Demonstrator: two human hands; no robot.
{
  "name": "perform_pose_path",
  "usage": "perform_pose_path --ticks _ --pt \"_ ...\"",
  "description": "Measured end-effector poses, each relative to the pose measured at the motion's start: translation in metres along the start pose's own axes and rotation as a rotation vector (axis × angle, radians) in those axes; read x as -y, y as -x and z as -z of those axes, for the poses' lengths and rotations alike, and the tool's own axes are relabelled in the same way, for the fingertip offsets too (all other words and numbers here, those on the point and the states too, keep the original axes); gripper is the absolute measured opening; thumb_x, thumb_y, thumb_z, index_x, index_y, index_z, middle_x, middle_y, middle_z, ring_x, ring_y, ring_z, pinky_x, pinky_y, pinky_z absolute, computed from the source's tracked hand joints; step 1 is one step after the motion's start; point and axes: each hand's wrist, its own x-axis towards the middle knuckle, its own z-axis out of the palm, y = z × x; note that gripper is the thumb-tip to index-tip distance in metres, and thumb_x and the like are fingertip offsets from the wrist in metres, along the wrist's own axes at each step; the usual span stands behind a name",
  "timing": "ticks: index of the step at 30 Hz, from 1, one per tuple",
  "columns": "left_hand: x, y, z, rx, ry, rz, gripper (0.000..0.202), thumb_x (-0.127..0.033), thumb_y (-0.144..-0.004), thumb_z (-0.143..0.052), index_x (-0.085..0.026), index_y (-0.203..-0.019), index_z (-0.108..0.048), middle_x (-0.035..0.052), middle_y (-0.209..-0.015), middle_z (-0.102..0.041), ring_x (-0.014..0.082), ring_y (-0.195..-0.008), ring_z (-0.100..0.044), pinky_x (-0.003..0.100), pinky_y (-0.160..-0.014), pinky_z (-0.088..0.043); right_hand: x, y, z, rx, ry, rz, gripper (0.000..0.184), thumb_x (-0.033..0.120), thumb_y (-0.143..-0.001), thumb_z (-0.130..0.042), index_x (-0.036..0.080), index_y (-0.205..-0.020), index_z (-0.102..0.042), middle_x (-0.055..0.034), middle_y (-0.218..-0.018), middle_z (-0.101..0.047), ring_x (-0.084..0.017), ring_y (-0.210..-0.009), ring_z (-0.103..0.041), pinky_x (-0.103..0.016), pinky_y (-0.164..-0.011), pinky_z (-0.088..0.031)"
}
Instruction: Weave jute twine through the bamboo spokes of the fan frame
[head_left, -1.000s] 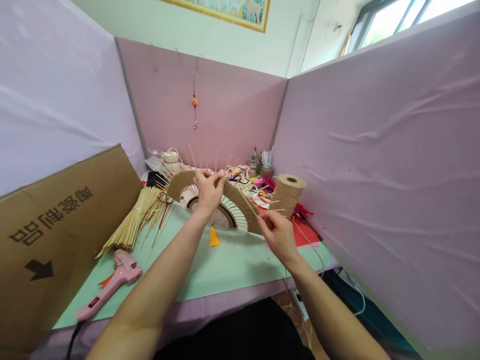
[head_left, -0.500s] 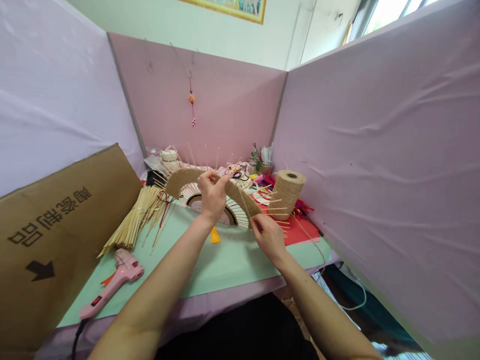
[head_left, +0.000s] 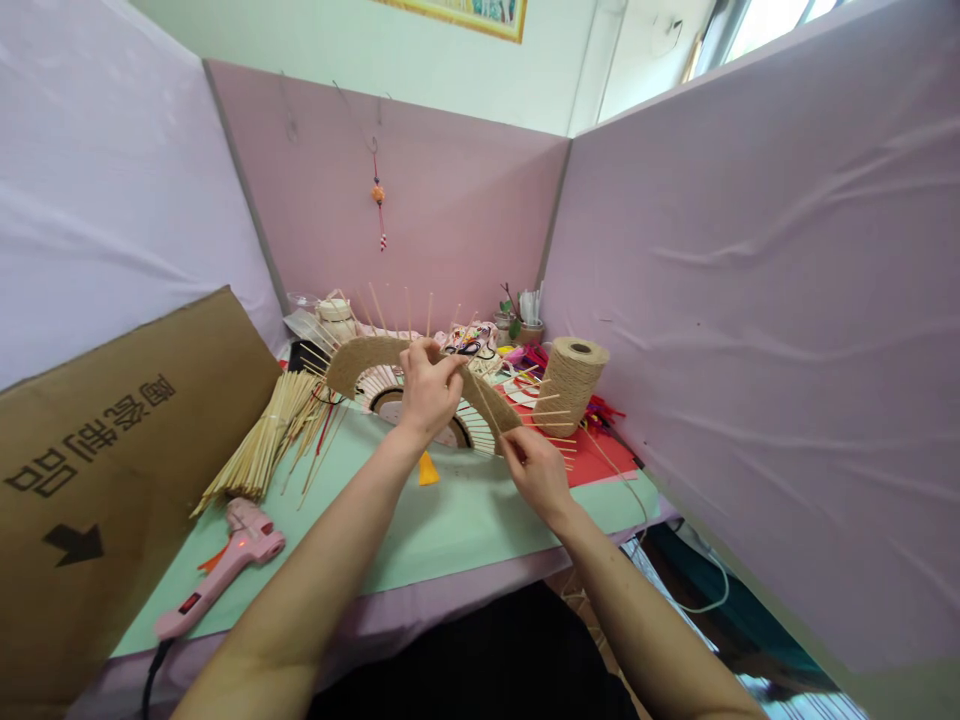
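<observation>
Left fingers (head_left: 439,375), right fingers (head_left: 514,450) pinched on fan (head_left: 352,358)

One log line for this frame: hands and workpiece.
left hand: holds top of twine-wrapped fan frame | right hand: pinches frame's right end | nearby: jute twine spool, bamboo sticks, glue gun

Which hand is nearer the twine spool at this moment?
Right. The right hand pinches the woven fan's lower right end, just left of and below the twine spool; the left hand grips the fan's top, farther left.
</observation>
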Motion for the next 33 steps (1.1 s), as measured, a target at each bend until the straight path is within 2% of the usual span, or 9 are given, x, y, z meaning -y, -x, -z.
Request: perform_pose_path --ticks 5,10,14,18,22,25,29,33 --pt "-0.005 0.0 0.004 0.036 -0.029 0.025 0.024 -0.029 -0.085 -0.058 -0.026 -0.103 -0.074 0.0098 -0.117 -0.04 0.0281 -0.113 -0.04 0.045 -0.103 -0.035 -0.005 -0.002 0.011 -0.128 -0.086 -0.035 0.023 0.029 -0.093 -0.048 0.018 -0.077 -0.06 -0.0025 -0.07 -0.063 -0.015 -0.064 -0.055 -0.025 -0.062 -0.039" --pt "-0.014 0.0 -0.001 -0.006 -0.053 0.132 0.028 -0.046 -0.083 -0.061 -0.026 -0.098 -0.074 0.011 -0.118 -0.041 0.0298 -0.111 -0.041 0.046 -0.101 -0.036 -0.004 0.0 0.01 -0.105 -0.091 0.019 0.019 0.027 -0.092 -0.05 0.018 -0.078 -0.061 -0.0028 -0.074 -0.065 -0.014 -0.064 -0.054 -0.025 -0.061 -0.039" --pt "-0.017 -0.001 -0.006 -0.047 -0.041 0.182 0.025 -0.044 -0.083 -0.063 -0.024 -0.093 -0.073 0.011 -0.116 -0.042 0.0298 -0.111 -0.042 0.046 -0.1 -0.036 -0.002 0.001 0.013 -0.113 -0.1 0.042 0.017 0.026 -0.093 -0.052 0.018 -0.081 -0.062 -0.0034 -0.076 -0.066 -0.014 -0.065 -0.056 -0.025 -0.061 -0.041" --pt "-0.015 -0.001 -0.008 -0.063 -0.032 0.181 0.023 -0.043 -0.083 -0.063 -0.024 -0.092 -0.073 0.0107 -0.117 -0.041 0.0294 -0.111 -0.042 0.045 -0.101 -0.035 0.001 -0.003 0.037 -0.172 -0.136 0.052 0.014 0.025 -0.092 -0.055 0.018 -0.085 -0.065 -0.0023 -0.076 -0.066 -0.013 -0.065 -0.056 -0.024 -0.06 -0.041" --pt "-0.014 0.0 -0.009 -0.066 -0.034 0.175 0.021 -0.041 -0.084 -0.062 -0.024 -0.091 -0.073 0.0108 -0.117 -0.041 0.0294 -0.112 -0.042 0.045 -0.102 -0.034 0.012 -0.018 0.071 -0.264 -0.073 0.116 0.013 0.025 -0.09 -0.058 0.018 -0.082 -0.064 -0.0016 -0.073 -0.063 -0.012 -0.064 -0.055 -0.024 -0.061 -0.042" --pt "-0.014 0.0 -0.009 -0.064 -0.035 0.176 0.021 -0.041 -0.084 -0.062 -0.024 -0.09 -0.073 0.011 -0.117 -0.041 0.0298 -0.113 -0.042 0.045 -0.102 -0.034 0.022 -0.038 0.087 -0.291 -0.006 0.2 0.013 0.025 -0.091 -0.058 0.018 -0.081 -0.064 -0.0017 -0.072 -0.062 -0.013 -0.066 -0.055 -0.025 -0.063 -0.042" --pt "-0.014 0.0 -0.009 -0.066 -0.037 0.182 0.021 -0.041 -0.083 -0.063 -0.023 -0.09 -0.073 0.0113 -0.118 -0.04 0.03 -0.113 -0.042 0.046 -0.102 -0.034 0.022 -0.07 0.09 -0.35 0.005 0.217 0.014 0.027 -0.09 -0.057 0.018 -0.082 -0.065 -0.002 -0.075 -0.064 -0.013 -0.068 -0.055 -0.026 -0.067 -0.042" --pt "-0.014 0.0 -0.008 -0.065 -0.038 0.196 0.02 -0.041 -0.083 -0.063 -0.024 -0.089 -0.073 0.0114 -0.119 -0.041 0.0303 -0.113 -0.042 0.046 -0.102 -0.034 0.009 -0.081 0.086 -0.382 -0.023 0.057 0.014 0.026 -0.086 -0.058 0.018 -0.078 -0.066 -0.0003 -0.069 -0.062 -0.013 -0.062 -0.053 -0.026 -0.062 -0.04"
